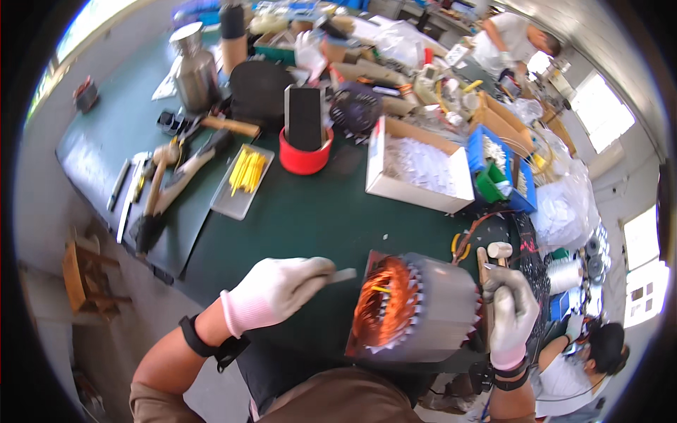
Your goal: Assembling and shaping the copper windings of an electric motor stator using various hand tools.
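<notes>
A motor stator [441, 310] lies on its side near the table's front edge. Its orange copper windings [381, 303] face left, ringed by white insulation tips, with a bit of yellow among the coils. My left hand [271, 292], in a white glove, pinches a short pale strip [344, 275] left of the windings, apart from them. At the stator's right end is my gloved right hand [511, 314], its fingers curled together. A small tip shows at its fingertips, too little to name. A wooden stick [484, 264] lies beside that hand.
Behind the stator stand a white box of paper slips [423, 166], blue bins [486, 151] and a red tape roll [305, 151] propping a phone [305, 116]. Leftward lie a tray of yellow tubes [247, 173] and a hammer [151, 204]. Two people work at the right.
</notes>
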Action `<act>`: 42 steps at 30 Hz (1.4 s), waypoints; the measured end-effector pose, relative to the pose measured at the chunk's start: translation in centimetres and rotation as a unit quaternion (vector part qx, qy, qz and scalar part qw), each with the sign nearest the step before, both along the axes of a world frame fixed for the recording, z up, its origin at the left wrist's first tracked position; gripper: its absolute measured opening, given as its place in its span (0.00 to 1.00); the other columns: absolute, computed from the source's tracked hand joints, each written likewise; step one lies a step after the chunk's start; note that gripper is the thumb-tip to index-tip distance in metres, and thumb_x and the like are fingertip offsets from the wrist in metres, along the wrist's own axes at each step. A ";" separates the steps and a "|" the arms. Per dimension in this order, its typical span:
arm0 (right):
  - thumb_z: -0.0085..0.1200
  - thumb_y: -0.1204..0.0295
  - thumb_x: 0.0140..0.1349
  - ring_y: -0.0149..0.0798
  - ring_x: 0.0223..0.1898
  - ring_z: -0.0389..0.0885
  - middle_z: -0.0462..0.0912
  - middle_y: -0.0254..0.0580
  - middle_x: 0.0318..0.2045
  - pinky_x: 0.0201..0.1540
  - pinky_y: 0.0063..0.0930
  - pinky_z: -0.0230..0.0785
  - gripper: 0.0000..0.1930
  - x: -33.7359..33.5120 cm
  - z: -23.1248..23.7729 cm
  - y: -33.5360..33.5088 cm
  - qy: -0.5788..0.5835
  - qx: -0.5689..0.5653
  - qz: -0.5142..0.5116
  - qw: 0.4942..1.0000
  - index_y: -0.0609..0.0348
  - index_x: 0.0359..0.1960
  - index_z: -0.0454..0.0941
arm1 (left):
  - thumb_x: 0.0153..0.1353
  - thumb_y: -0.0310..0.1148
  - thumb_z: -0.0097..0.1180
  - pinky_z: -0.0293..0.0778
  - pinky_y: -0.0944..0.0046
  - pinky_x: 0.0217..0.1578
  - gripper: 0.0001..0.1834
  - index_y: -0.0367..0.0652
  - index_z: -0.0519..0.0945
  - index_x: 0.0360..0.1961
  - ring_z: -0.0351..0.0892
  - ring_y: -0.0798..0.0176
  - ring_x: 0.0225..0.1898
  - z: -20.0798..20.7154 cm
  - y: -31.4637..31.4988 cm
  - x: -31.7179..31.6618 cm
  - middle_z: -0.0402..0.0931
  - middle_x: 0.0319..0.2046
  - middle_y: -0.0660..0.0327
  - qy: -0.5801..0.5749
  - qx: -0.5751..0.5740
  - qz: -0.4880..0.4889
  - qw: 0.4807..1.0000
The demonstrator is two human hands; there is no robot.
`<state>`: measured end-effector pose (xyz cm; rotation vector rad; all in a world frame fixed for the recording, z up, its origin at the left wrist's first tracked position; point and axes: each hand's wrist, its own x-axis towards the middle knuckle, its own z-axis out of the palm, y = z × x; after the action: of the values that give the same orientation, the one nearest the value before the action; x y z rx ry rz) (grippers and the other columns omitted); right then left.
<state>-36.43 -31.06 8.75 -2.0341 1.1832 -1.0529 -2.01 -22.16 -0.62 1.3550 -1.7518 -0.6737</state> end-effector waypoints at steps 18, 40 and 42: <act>0.46 0.66 0.74 0.28 0.36 0.70 0.77 0.37 0.38 0.42 0.24 0.64 0.17 2.7 -0.7 -1.0 0.082 0.071 -0.019 0.994 0.71 0.48 0.78 | 0.59 0.35 0.61 0.82 0.52 0.26 0.08 0.41 0.81 0.30 0.87 0.47 0.26 0.9 -4.4 -2.4 0.81 0.22 0.52 -0.134 -0.038 -0.150 0.979; 0.46 0.66 0.77 0.28 0.38 0.75 0.80 0.36 0.35 0.45 0.24 0.68 0.17 1.2 -1.4 -0.3 0.064 -0.083 0.012 0.994 0.67 0.51 0.81 | 0.63 0.41 0.66 0.79 0.50 0.38 0.10 0.45 0.84 0.36 0.85 0.47 0.36 -1.4 -1.3 -1.9 0.82 0.30 0.56 -0.189 -0.160 0.021 0.969; 0.46 0.66 0.77 0.25 0.34 0.75 0.79 0.34 0.35 0.37 0.21 0.68 0.15 -2.3 -2.0 2.0 0.011 -0.022 -0.057 0.998 0.66 0.49 0.81 | 0.63 0.37 0.65 0.78 0.52 0.42 0.09 0.45 0.84 0.41 0.84 0.50 0.41 -2.2 -1.1 -0.3 0.81 0.33 0.56 -0.197 -0.226 0.087 0.950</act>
<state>-38.70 -29.05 6.80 -2.0381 1.3110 -1.1213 -2.32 -23.27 -2.86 1.3506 -1.9101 0.1128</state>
